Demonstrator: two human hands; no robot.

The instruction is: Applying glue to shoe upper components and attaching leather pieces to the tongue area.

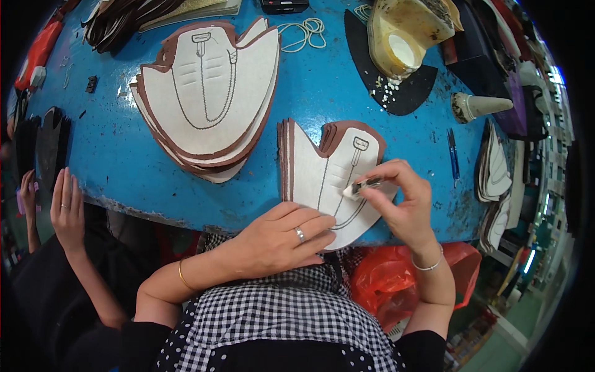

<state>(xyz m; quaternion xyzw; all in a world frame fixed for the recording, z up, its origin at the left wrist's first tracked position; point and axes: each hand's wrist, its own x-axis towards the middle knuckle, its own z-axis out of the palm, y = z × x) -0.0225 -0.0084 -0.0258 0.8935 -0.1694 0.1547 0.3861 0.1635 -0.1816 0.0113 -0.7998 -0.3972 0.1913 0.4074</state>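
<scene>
Chipped blue surface has open room between the big stack of shoe-upper cutouts and the smaller stack overhanging the near edge. Flat white pieces, brown edges. Left hand presses it down, fingers spread flat. Right hand has its grip pinched on a small brush.

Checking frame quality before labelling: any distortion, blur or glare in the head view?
Head view: strong fisheye, blue table edge bows, black vignette at corners; right hand and small brush slightly soft; left hand sharp; even light, no harsh glare.
</scene>
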